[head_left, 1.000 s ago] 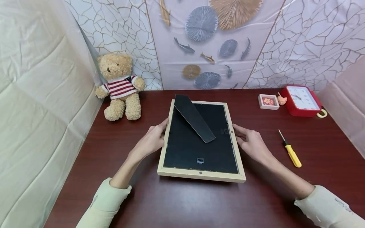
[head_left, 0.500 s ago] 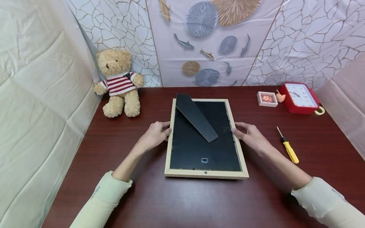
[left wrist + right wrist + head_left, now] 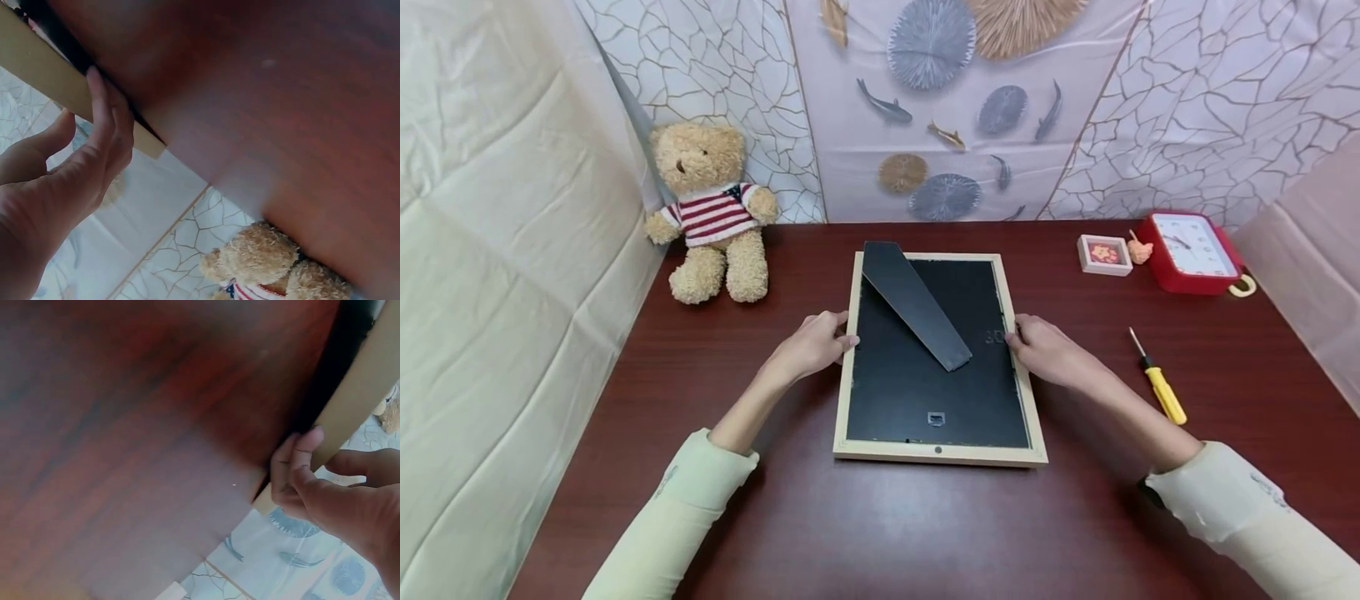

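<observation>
A picture frame [image 3: 895, 396] lies face down between my hands, its pale wooden border around a black back panel. The black easel leg [image 3: 917, 308] slants across that panel, and a small metal hanger [image 3: 936, 419] sits near the front edge. My left hand [image 3: 812, 343] pinches the left border, thumb on top. On the opposite border, my right hand [image 3: 1052, 350] grips likewise. In the left wrist view the left hand's fingers [image 3: 103, 119] reach under the border; in the right wrist view the right hand's fingers [image 3: 297, 465] do the same. The front of the frame is hidden.
A yellow-handled screwdriver [image 3: 1165, 393] lies right of the right hand. Behind it are a red clock [image 3: 1195, 254], a small pink-and-white box [image 3: 1105, 254] and a small orange ornament [image 3: 1138, 249]. A teddy bear [image 3: 715, 221] sits at the back left of the dark wooden table [image 3: 880, 533].
The frame has shifted slightly right at its front edge and sits straighter. Both thumbs have come onto the top of its borders. The head view has shifted slightly.
</observation>
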The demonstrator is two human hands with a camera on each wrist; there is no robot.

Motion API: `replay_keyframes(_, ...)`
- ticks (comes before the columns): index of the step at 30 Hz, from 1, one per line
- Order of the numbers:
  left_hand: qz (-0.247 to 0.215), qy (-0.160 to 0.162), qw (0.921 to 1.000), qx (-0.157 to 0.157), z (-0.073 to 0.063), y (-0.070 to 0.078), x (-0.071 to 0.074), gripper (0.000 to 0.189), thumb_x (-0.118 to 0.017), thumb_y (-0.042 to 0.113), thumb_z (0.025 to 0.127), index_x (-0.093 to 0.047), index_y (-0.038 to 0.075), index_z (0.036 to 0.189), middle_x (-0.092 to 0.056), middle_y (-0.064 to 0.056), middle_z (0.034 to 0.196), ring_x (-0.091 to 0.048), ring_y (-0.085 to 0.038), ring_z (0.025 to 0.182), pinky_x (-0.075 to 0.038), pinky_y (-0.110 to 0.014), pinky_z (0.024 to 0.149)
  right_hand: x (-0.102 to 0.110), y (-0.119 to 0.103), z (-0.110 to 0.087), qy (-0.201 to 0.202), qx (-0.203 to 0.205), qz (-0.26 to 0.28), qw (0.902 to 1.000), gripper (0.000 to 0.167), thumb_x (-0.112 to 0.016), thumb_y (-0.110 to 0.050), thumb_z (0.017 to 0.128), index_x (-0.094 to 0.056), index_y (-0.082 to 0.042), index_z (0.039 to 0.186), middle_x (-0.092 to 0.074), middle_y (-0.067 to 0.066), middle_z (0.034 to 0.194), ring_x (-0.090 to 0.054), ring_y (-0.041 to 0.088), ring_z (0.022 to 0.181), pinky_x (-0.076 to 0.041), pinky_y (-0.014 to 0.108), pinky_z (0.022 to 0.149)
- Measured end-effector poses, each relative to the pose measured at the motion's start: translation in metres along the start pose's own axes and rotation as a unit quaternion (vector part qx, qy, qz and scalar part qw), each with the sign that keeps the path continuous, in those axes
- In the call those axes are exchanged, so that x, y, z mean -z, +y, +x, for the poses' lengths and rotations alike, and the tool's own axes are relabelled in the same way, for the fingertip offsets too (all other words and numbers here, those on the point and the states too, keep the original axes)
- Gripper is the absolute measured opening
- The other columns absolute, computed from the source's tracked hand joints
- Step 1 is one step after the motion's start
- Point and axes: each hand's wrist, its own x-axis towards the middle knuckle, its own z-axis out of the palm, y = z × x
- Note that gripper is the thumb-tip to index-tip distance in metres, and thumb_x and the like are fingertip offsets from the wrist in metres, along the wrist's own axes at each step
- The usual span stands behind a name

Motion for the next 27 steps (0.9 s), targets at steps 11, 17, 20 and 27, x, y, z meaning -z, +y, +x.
replay_keyframes(11,0.03,-0.027,0.9992,0.0,0.01,-0.005,-0.001,0.046,-0.059,0.018,0.114,-0.053,-0.009,0.151,-0.077,-0.018,0.116,-0.077,-0.023,0.104,-0.057,-0.036,0.094,-0.001,-0.013,0.004,-0.01,0.012,-0.063,0.9979,0.025,-0.047,-0.014,0.106,-0.057,-0.007,0.084,-0.054,0.017,0.095,-0.051,0.03,0.086,-0.047,0.037,0.071)
replay_keyframes(17,0.004,-0.036,0.9993,0.008,0.006,0.005,-0.001,0.044,-0.054,0.01,0.116,-0.049,-0.013,0.152,-0.075,-0.023,0.111,-0.081,-0.032,0.1,-0.058,-0.031,0.082,0.005,-0.018,-0.001,-0.039,-0.014,-0.043,0.9982,0.019,-0.045,-0.009,0.1,-0.057,-0.006,0.086,-0.048,0.022,0.108,-0.049,0.033,0.089,-0.047,0.038,0.068)
replay_keyframes(20,0.014,-0.039,0.9992,-0.003,0.006,0.005,-0.001,0.042,-0.054,0.01,0.115,-0.051,-0.014,0.15,-0.075,-0.022,0.108,-0.081,-0.032,0.098,-0.056,-0.029,0.08,0.007,-0.018,-0.003,-0.038,-0.019,-0.039,0.9983,0.018,-0.045,-0.009,0.103,-0.059,-0.002,0.092,-0.048,0.022,0.11,-0.048,0.034,0.093,-0.048,0.039,0.07)
replay_keyframes(27,-0.001,-0.065,0.9964,-0.056,0.002,-0.03,0.009,0.083,-0.066,0.017,0.111,-0.016,-0.009,0.172,-0.065,-0.025,0.134,-0.081,-0.026,0.1,-0.058,-0.035,0.098,0.052,-0.048,-0.049,-0.04,-0.003,-0.061,0.9974,0.052,-0.058,-0.034,0.115,-0.068,0.016,0.119,-0.069,0.028,0.109,-0.054,0.045,0.128,-0.048,0.059,0.111)
